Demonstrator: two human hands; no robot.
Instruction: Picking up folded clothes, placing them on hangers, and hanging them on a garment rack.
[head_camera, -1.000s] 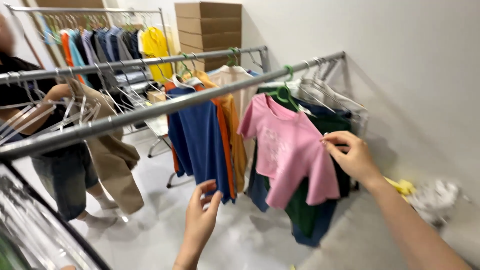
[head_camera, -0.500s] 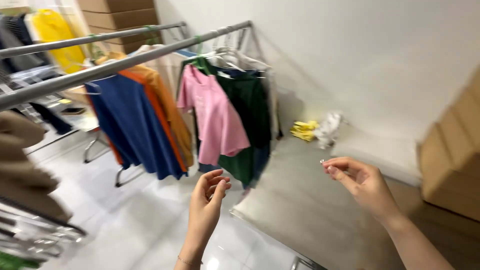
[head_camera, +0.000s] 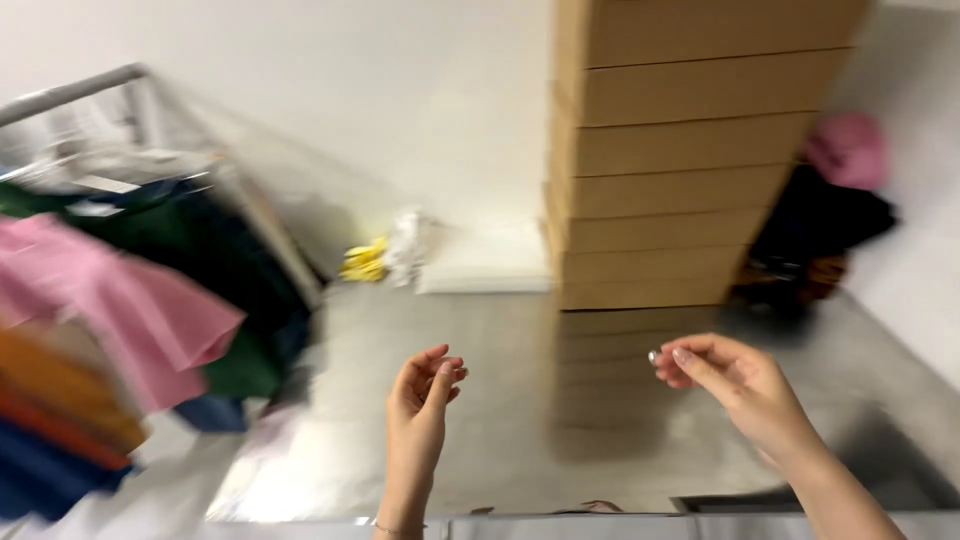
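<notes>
My left hand (head_camera: 423, 392) is raised in front of me, fingers loosely curled and apart, holding nothing. My right hand (head_camera: 735, 385) floats at the right with thumb and fingertips close together; whether anything small sits between them I cannot tell. Both hands hover over a shiny grey metal surface (head_camera: 480, 400). At the left, a pink shirt (head_camera: 130, 315) hangs on a metal rack (head_camera: 70, 92) over dark green and blue garments, blurred by motion. Neither hand touches the clothes.
A tall stack of flat cardboard boxes (head_camera: 680, 150) stands against the white wall. Dark and pink clothes (head_camera: 830, 220) are heaped to its right. Yellow and white crumpled items (head_camera: 385, 255) lie by the wall beside a white pad.
The view has swung right: the rack has slid to the left edge and the box stack now fills the middle. My right hand left the pink shirt and drew back; both hands stay raised.
</notes>
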